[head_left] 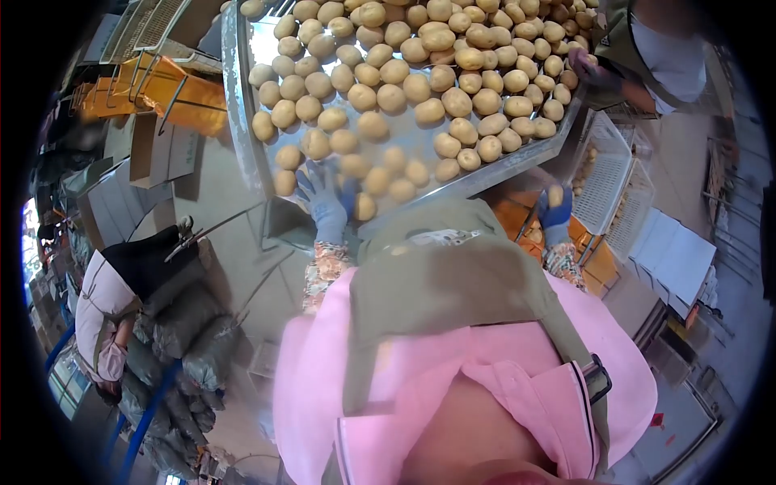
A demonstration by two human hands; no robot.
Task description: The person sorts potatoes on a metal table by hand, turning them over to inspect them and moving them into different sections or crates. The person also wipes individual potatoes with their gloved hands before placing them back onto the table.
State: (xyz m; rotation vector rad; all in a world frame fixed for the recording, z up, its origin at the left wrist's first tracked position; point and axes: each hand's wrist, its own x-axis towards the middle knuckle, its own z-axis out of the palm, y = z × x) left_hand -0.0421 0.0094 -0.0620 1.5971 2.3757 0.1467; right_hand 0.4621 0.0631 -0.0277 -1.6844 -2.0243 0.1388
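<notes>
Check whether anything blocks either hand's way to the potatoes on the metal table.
Nothing visible blocks the left hand, close beside the nearest potatoes. The metal table's rim lies between the tabletop potatoes and the right hand, which holds another potato.

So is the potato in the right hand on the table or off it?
Off: the right hand holds the potato past the rim of the metal table.

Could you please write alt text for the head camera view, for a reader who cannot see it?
A person's gloved left hand is spread among many potatoes on a metal table, while the gloved right hand holds a single potato outside the table's edge, near white plastic crates. Another person's hand is at the table's right side.
</notes>
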